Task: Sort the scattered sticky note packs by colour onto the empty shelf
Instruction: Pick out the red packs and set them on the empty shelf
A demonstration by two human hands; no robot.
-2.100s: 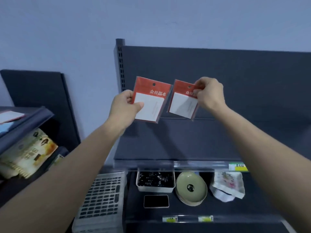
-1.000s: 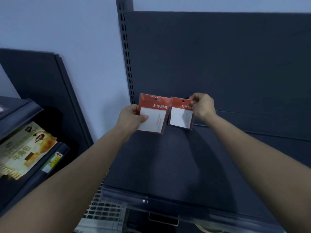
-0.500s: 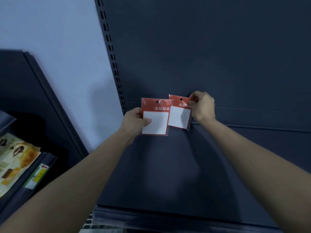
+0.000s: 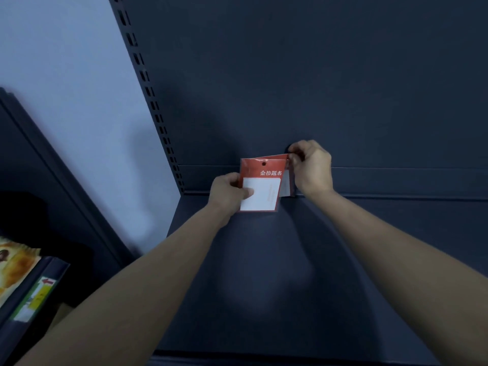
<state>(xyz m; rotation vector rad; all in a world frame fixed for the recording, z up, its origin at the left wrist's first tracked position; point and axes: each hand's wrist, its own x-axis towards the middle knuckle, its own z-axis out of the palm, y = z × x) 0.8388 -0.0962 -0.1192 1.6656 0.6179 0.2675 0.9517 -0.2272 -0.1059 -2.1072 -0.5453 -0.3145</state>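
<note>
Dark blue shelf (image 4: 264,273) and back panel (image 4: 317,75) fill the scene, with a pale wall (image 4: 79,101) on the left. At the shelf's far edge, my left hand (image 4: 228,192) pinches a red sticky note pack (image 4: 261,188), thumb on its white window. My right hand (image 4: 313,167) pinches the top corner of a second red pack (image 4: 287,184), mostly hidden just behind the first.

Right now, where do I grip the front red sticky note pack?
Pinch the header of the front red sticky note pack from above: it is upright, the left hand holds its left edge, the rear pack lies behind its right edge.
</note>
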